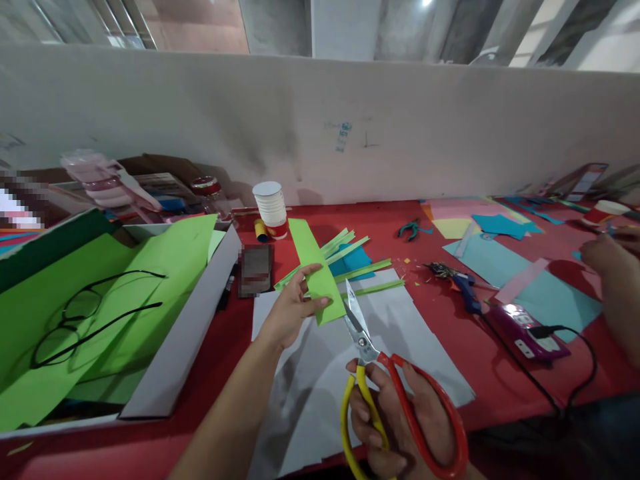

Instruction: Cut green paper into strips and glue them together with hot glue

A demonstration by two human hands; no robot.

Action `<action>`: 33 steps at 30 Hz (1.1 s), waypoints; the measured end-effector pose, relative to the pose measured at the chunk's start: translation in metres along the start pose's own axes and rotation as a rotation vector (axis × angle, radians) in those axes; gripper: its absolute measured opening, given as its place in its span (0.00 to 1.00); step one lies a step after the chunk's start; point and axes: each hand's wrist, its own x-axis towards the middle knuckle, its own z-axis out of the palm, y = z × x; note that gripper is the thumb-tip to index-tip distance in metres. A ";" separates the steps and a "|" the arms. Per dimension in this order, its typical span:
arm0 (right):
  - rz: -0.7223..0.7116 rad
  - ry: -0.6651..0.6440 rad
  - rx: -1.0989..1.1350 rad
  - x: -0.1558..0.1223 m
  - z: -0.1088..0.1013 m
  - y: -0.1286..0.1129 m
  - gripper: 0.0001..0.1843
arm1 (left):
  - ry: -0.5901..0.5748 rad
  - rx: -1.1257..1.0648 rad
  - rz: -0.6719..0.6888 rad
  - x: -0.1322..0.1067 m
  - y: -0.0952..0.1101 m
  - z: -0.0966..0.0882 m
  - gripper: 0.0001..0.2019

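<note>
My left hand [290, 308] pinches a long strip of green paper [313, 263] near its lower end and holds it up over white sheets [400, 327] on the red table [500, 373]. My right hand [395, 420] grips scissors [385, 387] with one yellow and one red handle. Their blades are open, with the tips right at the lower right corner of the green strip. Several thin cut green strips [360, 267] lie fanned out just beyond the paper.
A cardboard box [190, 333] at left holds green sheets and black-framed glasses [75, 320]. A stack of paper cups [271, 208], a glue gun [463, 283], a purple power strip [525, 330] with a cable and coloured papers [500, 227] lie around. Another person's hand [613, 267] is at right.
</note>
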 end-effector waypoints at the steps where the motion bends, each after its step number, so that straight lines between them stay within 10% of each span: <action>1: 0.000 -0.010 0.003 0.000 0.000 0.000 0.28 | -0.006 0.000 0.008 -0.001 -0.001 0.001 0.34; 13: -0.051 0.034 -0.021 -0.004 0.004 -0.008 0.22 | -0.057 0.012 0.004 -0.009 0.000 0.005 0.34; 19: -0.041 0.023 -0.018 0.000 -0.003 0.000 0.24 | 0.114 -0.011 0.071 -0.003 -0.007 0.007 0.13; 26: -0.053 -0.035 -0.067 0.007 -0.009 0.009 0.28 | 0.118 -0.080 0.100 0.001 -0.004 0.002 0.31; 33: -0.023 0.002 -0.078 0.011 0.002 0.008 0.29 | 0.151 -0.111 0.024 0.001 -0.007 0.007 0.19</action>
